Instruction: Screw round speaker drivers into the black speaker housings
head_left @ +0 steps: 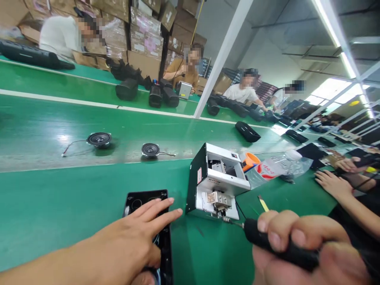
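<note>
In my right hand [308,245] is a black screwdriver [267,237], gripped around its handle, probably a powered one. Its thin metal bit points left, and the tip is at the front of a white-and-black screw feeder [219,178]. My left hand [133,233] lies over a black speaker housing [169,253], index and middle fingers stretched out and apart. The hand hides much of the housing; some bluish wires show inside it. Beyond the housing, two round loudspeaker drivers, one at left [99,139] and one nearer the middle [151,150], rest with their leads trailing.
Right of the feeder are an orange tape roll [251,160], a plastic bottle [273,166] lying on its side and a yellow-handled tool [263,203]. A black speaker [247,132] sits on the green belt. Another person's hand [334,184] is at the right. Several people work across the line.
</note>
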The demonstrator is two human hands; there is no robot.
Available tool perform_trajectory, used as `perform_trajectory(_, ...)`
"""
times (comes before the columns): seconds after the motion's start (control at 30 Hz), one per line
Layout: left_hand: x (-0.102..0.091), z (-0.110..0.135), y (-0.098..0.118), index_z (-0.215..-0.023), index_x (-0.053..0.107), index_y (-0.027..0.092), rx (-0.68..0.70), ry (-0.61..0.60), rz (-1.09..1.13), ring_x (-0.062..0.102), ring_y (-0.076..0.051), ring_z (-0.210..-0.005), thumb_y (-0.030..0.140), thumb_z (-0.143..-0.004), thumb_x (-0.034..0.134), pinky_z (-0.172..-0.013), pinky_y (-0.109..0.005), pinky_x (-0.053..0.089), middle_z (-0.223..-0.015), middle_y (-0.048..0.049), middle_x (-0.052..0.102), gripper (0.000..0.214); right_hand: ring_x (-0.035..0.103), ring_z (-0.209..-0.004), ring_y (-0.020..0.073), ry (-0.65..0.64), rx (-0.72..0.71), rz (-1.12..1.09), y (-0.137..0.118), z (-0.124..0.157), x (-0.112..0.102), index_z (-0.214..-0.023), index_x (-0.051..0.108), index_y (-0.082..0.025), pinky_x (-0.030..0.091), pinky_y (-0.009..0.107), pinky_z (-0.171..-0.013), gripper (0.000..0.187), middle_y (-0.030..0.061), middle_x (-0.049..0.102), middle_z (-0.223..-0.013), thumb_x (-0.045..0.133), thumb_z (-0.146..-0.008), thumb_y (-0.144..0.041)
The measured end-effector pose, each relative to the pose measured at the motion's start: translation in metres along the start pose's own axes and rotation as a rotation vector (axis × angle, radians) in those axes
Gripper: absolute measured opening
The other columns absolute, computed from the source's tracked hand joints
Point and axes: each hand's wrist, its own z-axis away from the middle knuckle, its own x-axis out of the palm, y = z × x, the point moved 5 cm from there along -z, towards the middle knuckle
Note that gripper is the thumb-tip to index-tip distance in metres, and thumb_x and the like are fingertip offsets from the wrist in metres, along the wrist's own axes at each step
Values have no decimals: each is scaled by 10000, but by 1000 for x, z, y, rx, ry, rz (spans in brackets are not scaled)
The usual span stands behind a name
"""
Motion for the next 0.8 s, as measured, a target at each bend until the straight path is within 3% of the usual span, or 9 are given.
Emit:
perform_trajectory(0.07,12,-1,-5,-928,836,315,-15,-7,-8,68,-484,-1722,217,-915,713,-1323,-840,264,-1849,116,189,158,459,-445,102,148,-25,82,4,-4,8,-919,666,-229,494,305,-492,65,-88,537,-635,648,-957,-180)
perform_trajectory(0.13,23,2,-15,-969,820,321,-26,13,13,41,-447,-1739,258,-949,694,-1341,-800,275,-1863,137,151,142,477,-477,136,236,-31,119,8,-3,14,-1309,609,-305,522,329,-513,422,-115,598,-697,654,-936,-112)
perform_trajectory(0.2,31,5,-24,-1029,805,346,1,73,40,36,-386,-1758,324,-1011,661,-1354,-726,329,-1875,168,123,147,493,-492,159,213,-23,126,12,-2,18,-1497,466,-303,527,341,-497,626,-121,615,-708,692,-941,-127)
perform_trajectory(0.3,35,6,-31,-1021,796,351,68,184,26,87,-353,-1766,406,-1074,605,-1348,-679,372,-1874,172,181,206,507,-496,152,191,-27,127,16,2,16,-1459,465,-256,529,331,-489,575,-114,608,-693,705,-951,-129)
perform_trajectory(0.43,34,3,-29,-899,812,305,87,265,12,249,-405,-1731,331,-1004,684,-1301,-648,455,-1841,96,353,167,527,-488,144,203,20,140,20,5,10,-1442,469,-248,535,332,-511,547,-117,598,-688,726,-963,-189)
perform_trajectory(0.6,33,2,-26,-940,823,349,65,245,25,226,-403,-1737,287,-989,701,-1286,-701,456,-1832,130,358,146,533,-497,141,190,44,122,23,6,12,-1501,441,-226,537,330,-519,602,-117,608,-698,737,-979,-188)
perform_trajectory(0.7,21,6,-18,-966,815,353,101,263,43,270,-404,-1724,283,-1010,662,-1233,-698,524,-1809,100,419,174,542,-507,125,123,-23,105,22,5,19,-1478,478,-235,540,319,-531,554,-116,614,-715,719,-990,-131)
perform_trajectory(0.8,-3,5,-6,-974,808,347,151,302,57,434,-393,-1656,264,-1025,630,-1144,-619,621,-1725,27,560,202,558,-509,118,28,-28,106,22,1,28,-1446,513,-257,539,306,-523,500,-111,615,-727,699,-1006,-110)
